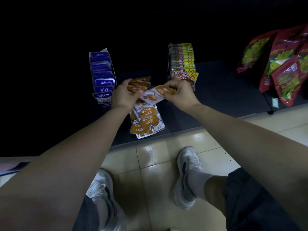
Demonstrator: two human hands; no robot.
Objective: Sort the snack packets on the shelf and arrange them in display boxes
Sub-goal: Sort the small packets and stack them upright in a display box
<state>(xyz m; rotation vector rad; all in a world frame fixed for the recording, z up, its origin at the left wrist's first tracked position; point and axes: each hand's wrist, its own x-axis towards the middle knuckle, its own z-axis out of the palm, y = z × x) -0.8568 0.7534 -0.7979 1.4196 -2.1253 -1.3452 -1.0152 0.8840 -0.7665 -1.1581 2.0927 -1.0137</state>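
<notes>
Left hand (124, 95) grips a stack of orange packets (139, 84). Right hand (179, 92) pinches a single packet (155, 95), which spans between both hands. Loose pile (146, 121) lies on the shelf (225, 90) below the hands. Blue-packet box (102, 77) sits just left of the left hand.

Between the box of blue packets (102, 77) and the box of yellow-topped packets (182, 62) you have one lane, and the orange packets (146, 120) clog it right down to the shelf (225, 90) front edge. Right of the yellow-topped box the shelf lies bare as far as the red bags (283, 67). Deeper back is too dark to judge.
</notes>
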